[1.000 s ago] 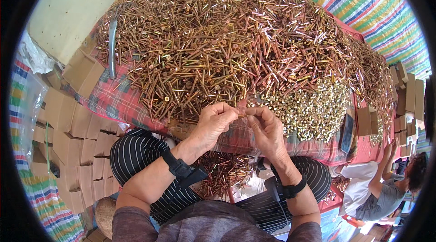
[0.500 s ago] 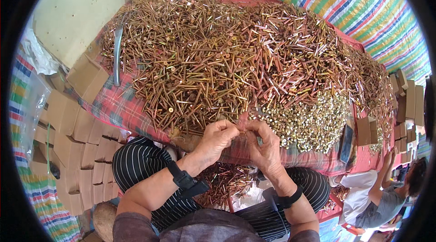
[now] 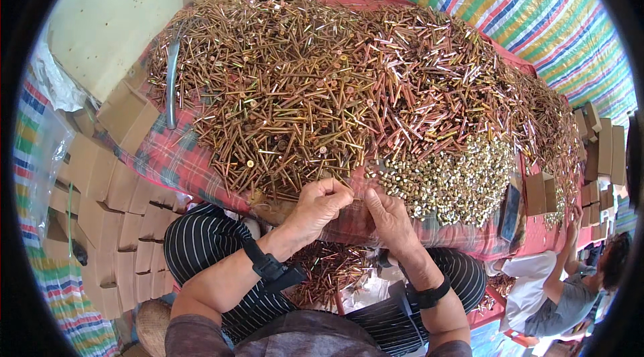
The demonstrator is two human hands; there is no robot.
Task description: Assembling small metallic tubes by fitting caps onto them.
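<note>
Left hand (image 3: 312,209): thumb and finger pressed together; contents too small to tell.
Right hand (image 3: 393,223): just beside it; grip cannot be told.
Bolts (image 3: 288,102): heaped on cloth (image 3: 168,159), beyond both hands.
Nuts (image 3: 456,183): piled beside bolts.

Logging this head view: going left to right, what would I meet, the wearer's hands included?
Clear plastic sheet → tilted cardboard box → curved grey strip → left hand → right hand → dark blue block → small open carton.
</note>
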